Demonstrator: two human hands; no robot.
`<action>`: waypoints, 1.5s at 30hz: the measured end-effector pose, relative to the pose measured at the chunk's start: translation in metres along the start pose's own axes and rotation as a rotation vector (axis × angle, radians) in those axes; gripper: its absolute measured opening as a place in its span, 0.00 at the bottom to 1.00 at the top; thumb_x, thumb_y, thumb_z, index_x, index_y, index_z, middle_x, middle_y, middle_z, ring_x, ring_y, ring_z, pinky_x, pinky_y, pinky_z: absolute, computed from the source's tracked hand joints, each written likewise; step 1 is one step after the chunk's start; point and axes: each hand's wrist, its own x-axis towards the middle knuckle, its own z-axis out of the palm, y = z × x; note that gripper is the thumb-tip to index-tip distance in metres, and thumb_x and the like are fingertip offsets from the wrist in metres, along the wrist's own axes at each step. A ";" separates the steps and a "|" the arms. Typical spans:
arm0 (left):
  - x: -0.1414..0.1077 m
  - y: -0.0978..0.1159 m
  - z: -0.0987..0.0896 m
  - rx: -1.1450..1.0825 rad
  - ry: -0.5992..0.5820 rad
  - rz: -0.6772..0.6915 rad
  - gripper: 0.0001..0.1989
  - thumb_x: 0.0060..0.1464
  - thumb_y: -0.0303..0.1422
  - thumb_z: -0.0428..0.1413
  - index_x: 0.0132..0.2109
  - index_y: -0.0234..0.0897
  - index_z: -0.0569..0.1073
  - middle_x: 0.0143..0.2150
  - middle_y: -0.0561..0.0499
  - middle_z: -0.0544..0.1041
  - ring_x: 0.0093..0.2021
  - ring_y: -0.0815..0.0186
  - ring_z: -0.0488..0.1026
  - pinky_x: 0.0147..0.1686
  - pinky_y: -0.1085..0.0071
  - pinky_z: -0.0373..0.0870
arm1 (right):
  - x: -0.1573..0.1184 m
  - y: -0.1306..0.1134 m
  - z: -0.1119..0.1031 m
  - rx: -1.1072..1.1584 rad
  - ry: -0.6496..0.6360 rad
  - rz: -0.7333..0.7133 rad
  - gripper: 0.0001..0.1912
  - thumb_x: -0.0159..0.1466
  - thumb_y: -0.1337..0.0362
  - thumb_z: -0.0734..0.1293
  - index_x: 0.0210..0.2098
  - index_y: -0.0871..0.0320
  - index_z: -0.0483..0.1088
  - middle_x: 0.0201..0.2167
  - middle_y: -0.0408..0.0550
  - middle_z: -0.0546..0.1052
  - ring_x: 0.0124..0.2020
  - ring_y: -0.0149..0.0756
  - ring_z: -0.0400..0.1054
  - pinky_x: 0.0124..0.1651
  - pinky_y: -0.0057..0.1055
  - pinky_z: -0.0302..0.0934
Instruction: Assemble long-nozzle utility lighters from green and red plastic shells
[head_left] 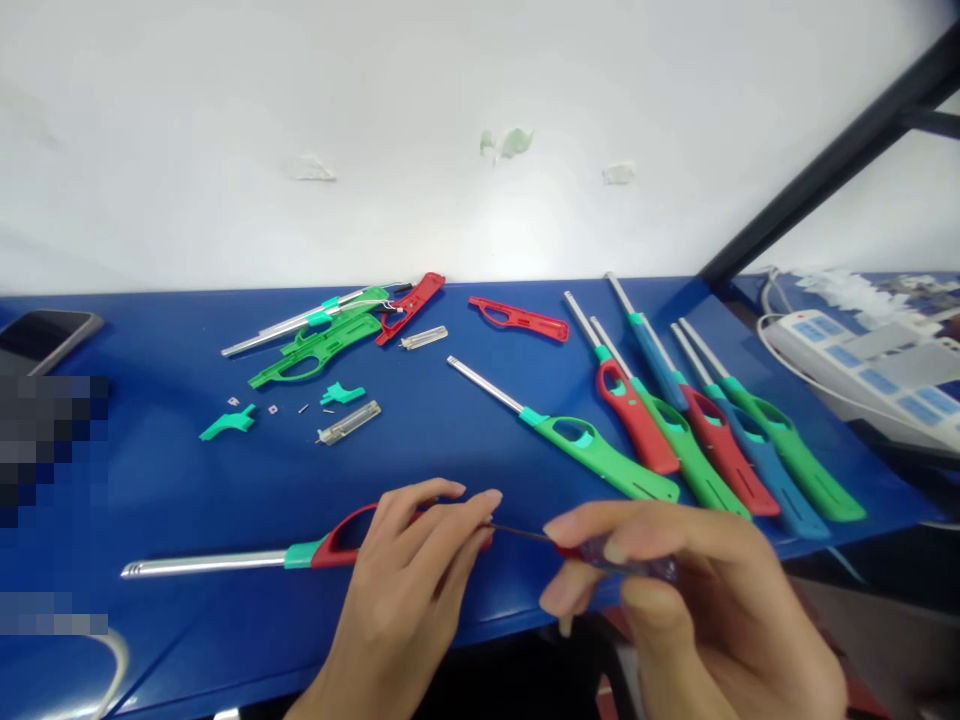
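My left hand is closed over the handle of a red gas lighter, which lies on the blue table with its silver barrel pointing left. The palm and fingers hide most of that handle. In my right hand is a screwdriver with a dark, partly see-through handle. Its thin shaft runs left and meets the end of the lighter by my left fingertips; the exact contact point is hidden. A green lighter lies just beyond both hands.
Several whole lighters lie side by side at the right. Farther back are opened green shells, a red half-shell, clear fuel tanks and teal triggers. A power strip sits far right, a phone far left.
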 end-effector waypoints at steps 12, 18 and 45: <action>0.000 0.001 0.000 -0.052 -0.023 0.013 0.16 0.70 0.20 0.56 0.60 0.37 0.76 0.49 0.51 0.83 0.51 0.65 0.76 0.52 0.70 0.75 | 0.002 -0.001 0.003 -0.094 -0.049 -0.028 0.08 0.72 0.56 0.72 0.38 0.50 0.76 0.34 0.40 0.85 0.25 0.30 0.78 0.30 0.26 0.77; -0.001 0.000 -0.001 -0.087 -0.080 -0.018 0.18 0.71 0.20 0.55 0.62 0.38 0.74 0.51 0.50 0.82 0.51 0.66 0.77 0.55 0.69 0.73 | 0.005 0.003 0.002 -0.082 -0.122 -0.019 0.06 0.72 0.57 0.73 0.39 0.49 0.76 0.36 0.38 0.85 0.25 0.28 0.78 0.31 0.25 0.76; 0.009 0.002 -0.002 -0.071 0.022 -0.071 0.09 0.73 0.27 0.52 0.43 0.39 0.75 0.36 0.53 0.80 0.34 0.65 0.76 0.34 0.67 0.73 | 0.024 0.003 0.012 -0.411 -0.366 -0.531 0.08 0.75 0.68 0.67 0.48 0.52 0.79 0.47 0.40 0.87 0.45 0.33 0.83 0.51 0.26 0.77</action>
